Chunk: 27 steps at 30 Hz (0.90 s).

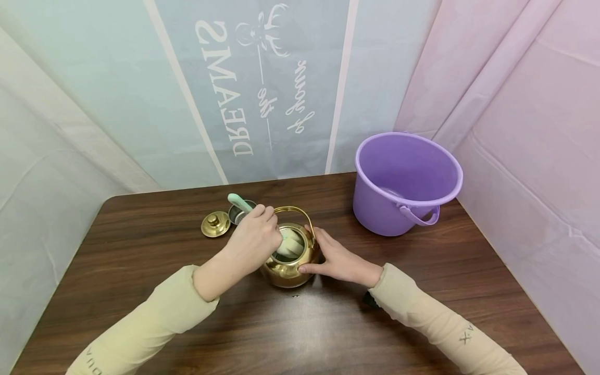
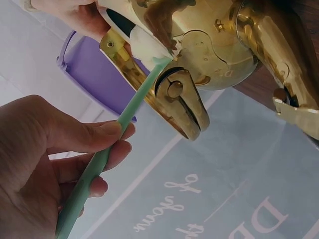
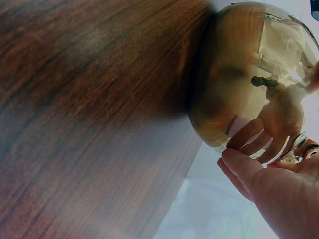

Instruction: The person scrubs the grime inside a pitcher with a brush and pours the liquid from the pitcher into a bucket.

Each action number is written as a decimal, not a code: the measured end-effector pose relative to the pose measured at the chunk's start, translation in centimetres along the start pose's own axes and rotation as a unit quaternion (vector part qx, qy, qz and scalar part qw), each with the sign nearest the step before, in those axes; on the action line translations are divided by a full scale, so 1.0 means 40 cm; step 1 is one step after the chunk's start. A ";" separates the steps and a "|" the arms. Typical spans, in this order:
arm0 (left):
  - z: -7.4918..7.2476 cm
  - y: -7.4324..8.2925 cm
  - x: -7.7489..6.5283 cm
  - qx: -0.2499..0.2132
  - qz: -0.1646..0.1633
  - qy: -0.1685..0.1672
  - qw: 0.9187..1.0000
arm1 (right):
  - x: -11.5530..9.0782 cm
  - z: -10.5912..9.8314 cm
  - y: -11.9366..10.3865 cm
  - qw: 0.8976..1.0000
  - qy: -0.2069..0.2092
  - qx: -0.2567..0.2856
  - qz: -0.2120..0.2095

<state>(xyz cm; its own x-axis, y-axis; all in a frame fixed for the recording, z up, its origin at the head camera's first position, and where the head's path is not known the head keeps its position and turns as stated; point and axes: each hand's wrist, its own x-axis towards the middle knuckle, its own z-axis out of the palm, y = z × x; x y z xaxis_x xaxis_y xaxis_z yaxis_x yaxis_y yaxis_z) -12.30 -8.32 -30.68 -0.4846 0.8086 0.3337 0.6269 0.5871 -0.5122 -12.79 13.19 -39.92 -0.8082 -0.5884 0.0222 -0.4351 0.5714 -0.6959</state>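
Note:
My left hand (image 1: 255, 237) pinches the pale green handle of a brush (image 2: 133, 105) between thumb and fingers. The brush's whitish bristle head (image 1: 290, 246) is inside the mouth of a shiny brass teapot (image 1: 287, 278), its tip hidden by the pot's wall. The teapot sits upright and uncovered on the wooden table, its hoop handle (image 1: 300, 211) standing up at the back. On the pot's right side, my right hand (image 1: 344, 260) grips the rounded body, thumb on the near side and fingers behind. The right wrist view shows the fingers (image 3: 249, 172) against the polished metal.
Behind the left hand lie a brass lid (image 1: 215, 224) with a knob and a small metal strainer cup (image 1: 235, 214), partly covered by the brush handle. A purple bucket (image 1: 382, 208) stands at the back right. A dark object (image 1: 370, 299) shows beside the right sleeve.

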 end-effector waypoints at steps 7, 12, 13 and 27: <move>-0.013 -0.001 -0.004 0.004 0.007 -0.012 1.000 | -0.001 0.001 0.001 1.000 0.004 -0.004 -0.003; -0.020 -0.004 -0.008 0.011 0.011 -0.020 1.000 | -0.001 0.000 -0.001 1.000 0.005 -0.003 -0.004; -0.021 -0.004 -0.009 0.011 0.011 -0.020 1.000 | -0.001 0.000 -0.001 1.000 0.005 -0.003 -0.003; -0.031 -0.007 -0.018 -0.010 0.010 -0.007 1.000 | 0.001 0.001 -0.002 1.000 0.009 -0.009 -0.005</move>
<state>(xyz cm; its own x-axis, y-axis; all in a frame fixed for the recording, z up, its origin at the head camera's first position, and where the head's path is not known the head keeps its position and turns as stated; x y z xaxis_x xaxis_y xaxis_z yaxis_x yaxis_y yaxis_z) -11.36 -9.00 -29.78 -0.4802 0.8197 0.3123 0.6481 0.5715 -0.5033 -12.78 13.09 -39.88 -0.8109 -0.5838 0.0408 -0.4490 0.5758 -0.6833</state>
